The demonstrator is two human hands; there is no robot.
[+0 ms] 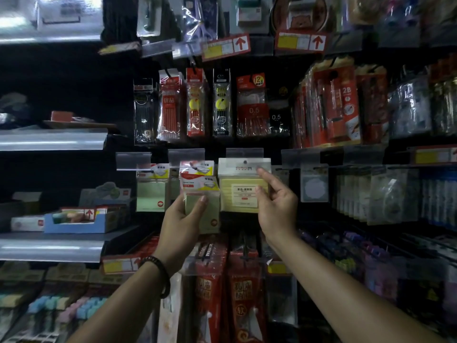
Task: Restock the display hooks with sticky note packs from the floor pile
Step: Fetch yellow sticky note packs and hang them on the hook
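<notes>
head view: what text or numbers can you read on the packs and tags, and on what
"2B": red pencil pack, upper right.
"0.5": red pen pack, and black pack beside it.
"12": badge on the red pen pack.
"8": black pencil pack, left.
Blurred: print on the price tags, beside red arrows.
Too small: labels on the green sticky note pack and yellow sticky note pack.

Dim, underexposed. Only strong light sits at 11 o'clock, blown out and smeared on the upper shelf (49, 18). Glare streaks on the shelf lips (52, 142) at 9 o'clock, sparkle on the plastic wrappers (408, 107) at 2 o'clock. Centre is best lit: green sticky note pack (207, 214) and yellow sticky note pack (241, 191) fairly sharp. Edges bowed by the wide lens; 7 o'clock corner soft.
</notes>
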